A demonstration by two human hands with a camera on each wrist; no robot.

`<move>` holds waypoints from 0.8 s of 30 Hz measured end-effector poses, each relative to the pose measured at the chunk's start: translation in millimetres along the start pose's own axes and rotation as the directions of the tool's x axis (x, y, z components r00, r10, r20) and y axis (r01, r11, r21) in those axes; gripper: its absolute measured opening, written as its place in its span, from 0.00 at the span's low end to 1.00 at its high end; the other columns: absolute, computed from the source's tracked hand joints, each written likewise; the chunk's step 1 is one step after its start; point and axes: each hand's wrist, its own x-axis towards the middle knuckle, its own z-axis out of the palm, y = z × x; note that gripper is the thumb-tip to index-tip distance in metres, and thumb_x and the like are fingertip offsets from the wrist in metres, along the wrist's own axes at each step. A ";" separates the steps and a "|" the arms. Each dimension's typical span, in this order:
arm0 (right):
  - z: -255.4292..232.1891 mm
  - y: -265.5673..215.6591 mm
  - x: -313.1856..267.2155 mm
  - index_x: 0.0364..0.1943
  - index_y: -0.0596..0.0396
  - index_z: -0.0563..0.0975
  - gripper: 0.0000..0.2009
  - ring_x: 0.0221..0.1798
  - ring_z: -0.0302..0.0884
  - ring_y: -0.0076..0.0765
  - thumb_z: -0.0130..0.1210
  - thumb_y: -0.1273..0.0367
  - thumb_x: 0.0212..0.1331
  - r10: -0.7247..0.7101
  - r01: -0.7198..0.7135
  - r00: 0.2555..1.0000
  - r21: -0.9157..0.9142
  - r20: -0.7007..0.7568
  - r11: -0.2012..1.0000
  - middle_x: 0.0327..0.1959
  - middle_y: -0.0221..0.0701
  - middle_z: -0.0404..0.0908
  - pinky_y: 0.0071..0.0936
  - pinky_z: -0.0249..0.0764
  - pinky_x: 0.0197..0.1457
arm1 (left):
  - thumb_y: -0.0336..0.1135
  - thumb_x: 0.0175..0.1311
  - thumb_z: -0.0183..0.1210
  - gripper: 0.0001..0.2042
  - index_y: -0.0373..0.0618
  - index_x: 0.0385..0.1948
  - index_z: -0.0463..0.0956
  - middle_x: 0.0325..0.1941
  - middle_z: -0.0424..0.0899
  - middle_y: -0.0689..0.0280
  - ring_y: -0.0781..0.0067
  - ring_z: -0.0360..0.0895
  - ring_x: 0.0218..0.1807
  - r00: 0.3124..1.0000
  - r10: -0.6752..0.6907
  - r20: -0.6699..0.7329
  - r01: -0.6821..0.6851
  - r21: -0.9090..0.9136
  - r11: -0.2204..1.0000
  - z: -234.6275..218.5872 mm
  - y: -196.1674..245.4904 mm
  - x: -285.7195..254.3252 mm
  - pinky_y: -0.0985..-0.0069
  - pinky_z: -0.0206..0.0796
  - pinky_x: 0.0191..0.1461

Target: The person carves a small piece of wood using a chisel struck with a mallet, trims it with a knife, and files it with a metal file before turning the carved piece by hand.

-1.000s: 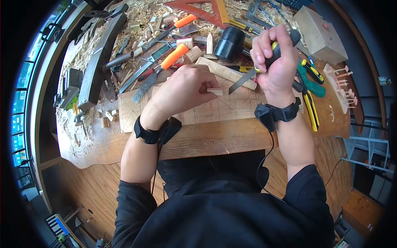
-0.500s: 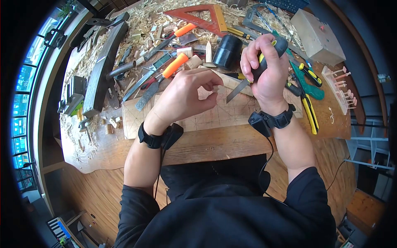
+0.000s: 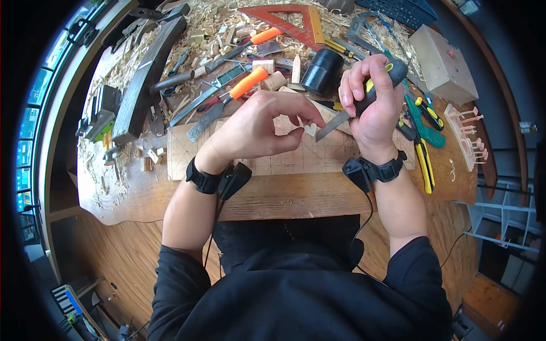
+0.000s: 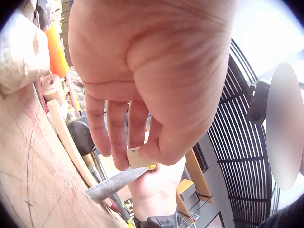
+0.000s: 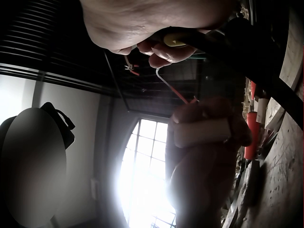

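Observation:
My left hand (image 3: 264,125) pinches a small pale wood block (image 3: 310,130) between thumb and fingertips, above a line-marked board (image 3: 261,165). My right hand (image 3: 372,108) grips the black-and-yellow handle of a chisel (image 3: 331,125), whose flat grey blade slants down and left, its tip close to the block. In the left wrist view the block (image 4: 139,158) overlaps the upper end of the chisel's blade (image 4: 116,184). The right wrist view shows the block (image 5: 202,132) across my darkened left fingers; the chisel's blade is hard to make out there.
A black mallet (image 3: 322,71) and an orange-handled chisel (image 3: 248,83) lie beyond my hands. Left is a long dark wooden plane (image 3: 149,74); at the back, a red set square (image 3: 284,21) among shavings. Yellow-handled pliers (image 3: 425,165) and a pegged rack (image 3: 462,136) are right.
My left hand has turned the small wood block, showing a different face. Both hands shifted slightly; the right keeps its hold on the chisel. The head view has moved a little.

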 end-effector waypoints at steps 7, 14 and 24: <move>0.3 0.1 0.6 0.40 0.52 0.72 0.11 0.21 0.70 0.27 0.55 0.61 0.80 0.016 -0.017 1.000 0.020 0.010 1.000 0.22 0.28 0.70 0.23 0.61 0.20 | 0.15 0.54 0.59 0.19 0.41 0.46 0.88 0.49 0.91 0.61 0.62 0.87 0.54 0.999 -0.009 0.042 0.012 -0.058 0.998 -0.8 -2.7 -0.7 0.68 0.76 0.63; 1.4 -0.8 0.5 0.40 0.51 0.72 0.11 0.21 0.70 0.27 0.55 0.61 0.80 0.031 -0.031 1.000 0.030 -0.003 0.999 0.22 0.28 0.69 0.23 0.61 0.20 | 0.16 0.54 0.59 0.19 0.41 0.46 0.88 0.48 0.91 0.61 0.62 0.87 0.53 0.999 -0.005 0.038 0.007 -0.058 0.998 -1.1 -3.4 -1.0 0.67 0.77 0.62; 1.2 -0.5 0.7 0.38 0.51 0.71 0.12 0.21 0.70 0.26 0.54 0.61 0.80 0.021 -0.021 1.000 0.024 0.005 0.999 0.21 0.27 0.69 0.22 0.60 0.19 | 0.16 0.54 0.58 0.18 0.41 0.46 0.88 0.48 0.91 0.61 0.62 0.87 0.53 0.999 -0.013 0.035 0.014 -0.032 0.999 -1.1 -1.6 -0.4 0.67 0.77 0.63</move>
